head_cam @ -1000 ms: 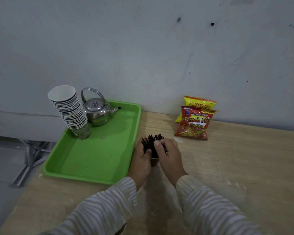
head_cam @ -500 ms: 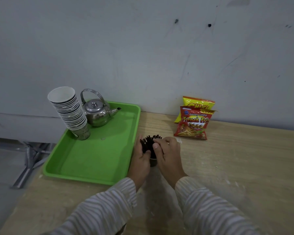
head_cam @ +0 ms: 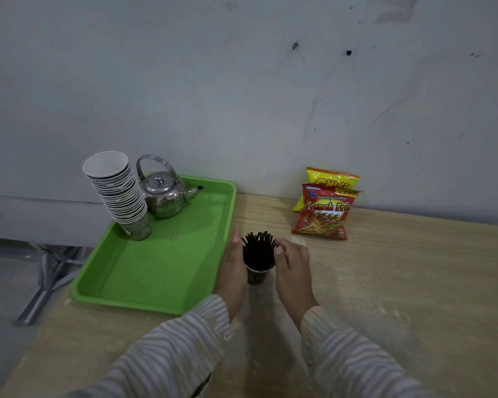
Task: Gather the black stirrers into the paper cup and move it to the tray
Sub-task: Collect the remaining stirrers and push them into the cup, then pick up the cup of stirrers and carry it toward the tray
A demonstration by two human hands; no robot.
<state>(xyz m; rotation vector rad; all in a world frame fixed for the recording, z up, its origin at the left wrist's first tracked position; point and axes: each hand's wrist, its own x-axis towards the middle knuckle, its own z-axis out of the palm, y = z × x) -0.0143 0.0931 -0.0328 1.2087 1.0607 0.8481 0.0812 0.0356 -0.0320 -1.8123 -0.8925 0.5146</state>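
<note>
Paper cup of black stirrers stands on the desk, flanked by both hands, not yet on the tray.

From the left: a leaning stack of paper cups point(head_cam: 116, 193) and a metal kettle point(head_cam: 164, 195) occupy the far left corner of the green tray point(head_cam: 156, 280), whose near part is bare. Just right of the tray's edge, the left hand point(head_cam: 233, 264) stands flat against the left side of the paper cup point(head_cam: 256, 275), fingers straight and spread apart, no clamp observed. The cup sits upright on the wooden desk point(head_cam: 400, 282) with the black stirrers point(head_cam: 258, 249) fanned out of its mouth. The right hand point(head_cam: 292, 262) curls loosely at the right of the stirrers, fingertips near their tops; contact cannot be confirmed. Further right, two snack packets point(head_cam: 324, 209) lean against the wall point(head_cam: 242, 96).
</note>
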